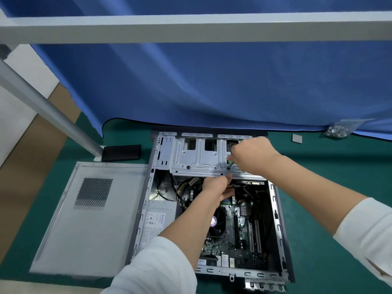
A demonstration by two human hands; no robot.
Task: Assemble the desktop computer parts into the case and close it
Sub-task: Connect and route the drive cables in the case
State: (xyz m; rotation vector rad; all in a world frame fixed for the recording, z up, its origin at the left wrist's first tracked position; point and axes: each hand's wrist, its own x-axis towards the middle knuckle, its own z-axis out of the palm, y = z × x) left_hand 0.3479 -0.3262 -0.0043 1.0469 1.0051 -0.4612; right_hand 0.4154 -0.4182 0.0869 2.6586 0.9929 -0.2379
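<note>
An open grey computer case (146,209) lies flat on the green mat. Inside it I see the motherboard (244,230), a black CPU fan (218,221) and the power supply (157,223). A metal drive cage (197,155) spans the far end. My right hand (252,153) is shut on a screwdriver (230,163) with a green shaft, its tip down on the cage. My left hand (216,186) reaches under the cage's near edge, fingers curled on something I cannot make out. The case's side panel (91,219) lies flat to the left.
A bag of screws (339,129) and a small square grey part (297,138) lie at the far right by the blue curtain (212,81). A black block (121,152) sits beside a slanted metal post (48,115). A grey beam (191,28) crosses overhead.
</note>
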